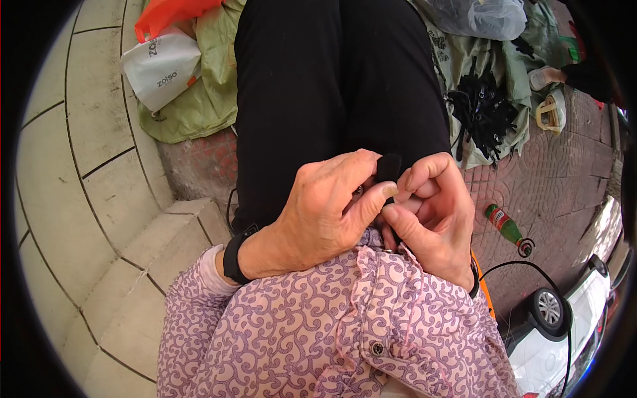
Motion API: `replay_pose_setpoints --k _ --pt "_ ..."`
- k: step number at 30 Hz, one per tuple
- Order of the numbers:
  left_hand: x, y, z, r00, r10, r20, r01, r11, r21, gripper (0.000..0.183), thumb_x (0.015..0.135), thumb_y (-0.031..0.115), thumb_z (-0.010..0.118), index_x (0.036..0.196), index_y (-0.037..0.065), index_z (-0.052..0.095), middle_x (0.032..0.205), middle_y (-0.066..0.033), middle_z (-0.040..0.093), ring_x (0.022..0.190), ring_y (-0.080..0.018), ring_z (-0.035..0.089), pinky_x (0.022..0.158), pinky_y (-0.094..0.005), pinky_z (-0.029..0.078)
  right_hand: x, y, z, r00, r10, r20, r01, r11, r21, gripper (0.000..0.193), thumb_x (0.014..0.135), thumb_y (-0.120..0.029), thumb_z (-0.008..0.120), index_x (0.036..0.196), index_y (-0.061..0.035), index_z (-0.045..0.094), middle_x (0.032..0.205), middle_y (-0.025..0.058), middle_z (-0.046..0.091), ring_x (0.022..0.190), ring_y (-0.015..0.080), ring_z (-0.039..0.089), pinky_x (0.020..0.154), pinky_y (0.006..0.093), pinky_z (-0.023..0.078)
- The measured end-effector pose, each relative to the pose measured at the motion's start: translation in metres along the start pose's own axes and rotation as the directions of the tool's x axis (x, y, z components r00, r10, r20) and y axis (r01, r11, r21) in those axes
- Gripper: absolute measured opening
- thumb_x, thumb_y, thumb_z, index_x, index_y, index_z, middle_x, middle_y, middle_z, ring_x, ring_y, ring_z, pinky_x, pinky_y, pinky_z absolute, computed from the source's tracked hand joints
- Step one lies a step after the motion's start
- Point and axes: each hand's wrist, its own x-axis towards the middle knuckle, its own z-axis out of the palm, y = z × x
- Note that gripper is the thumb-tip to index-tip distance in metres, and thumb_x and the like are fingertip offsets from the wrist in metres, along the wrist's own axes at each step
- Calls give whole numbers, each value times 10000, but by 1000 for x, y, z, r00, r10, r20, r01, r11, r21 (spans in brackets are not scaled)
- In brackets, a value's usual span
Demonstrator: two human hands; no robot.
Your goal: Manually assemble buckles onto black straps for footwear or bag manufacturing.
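Over my lap, close to my belly, my two hands meet around a small black strap (389, 167). My left hand (330, 207) is closed, its thumb and forefinger pinching the strap, whose flat, fuzzy-looking end sticks up between the hands. Curled in from the other side, my right hand (441, 215) has its thumb and fingertips pressed together at the strap's lower part. Fingers hide most of the strap, so its full shape does not show.
A pile of black straps (481, 109) lies on a sack sheet at right, below a clear plastic bag (481, 16). A green bottle (505, 225) lies on the paving near a black cable (569, 318). At left are a white bag (162, 69), an orange bag (174, 14) and tiled steps (99, 172).
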Motion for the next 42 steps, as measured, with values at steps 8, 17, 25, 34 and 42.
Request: replay_pose_setpoints --k 8,17,25,34,42 --pt "1 5 -4 998 -47 37 48 998 -49 133 825 89 738 897 -2 673 783 -95 695 628 -184 677 558 -263 510 1 -3 4 1000 15 -6 -15 999 -36 285 862 141 571 1017 -12 388 822 62 557 649 66 591 537 192 463" --pt "3 7 -5 994 -107 -32 105 993 -54 75 874 64 688 880 -9 676 737 -79 688 623 -135 676 570 -245 510 -1 -1 4 990 -138 4 137 984 -112 293 849 136 599 1013 1 397 810 72 565 646 73 594 557 195 471" --pt "10 4 -13 997 -40 64 57 955 -290 169 839 18 704 1006 -10 708 785 -72 696 638 -121 654 575 -238 494 6 -5 -12 980 176 98 -198 923 329 268 905 39 626 1106 13 452 849 117 611 644 149 619 602 265 520" --pt "-7 10 -47 779 -380 498 619 588 -520 616 746 133 829 1262 -47 545 893 -74 677 734 -54 588 678 -173 426 6 3 -21 978 81 194 -131 957 259 244 797 96 732 951 13 562 883 84 630 731 81 630 619 190 512" --pt "-11 2 -51 626 -369 688 770 436 -466 347 998 324 525 972 -4 634 728 -41 629 531 -17 443 475 -180 318 7 3 -21 946 44 320 -85 990 116 264 794 104 737 988 25 575 893 52 635 812 56 624 708 178 505"
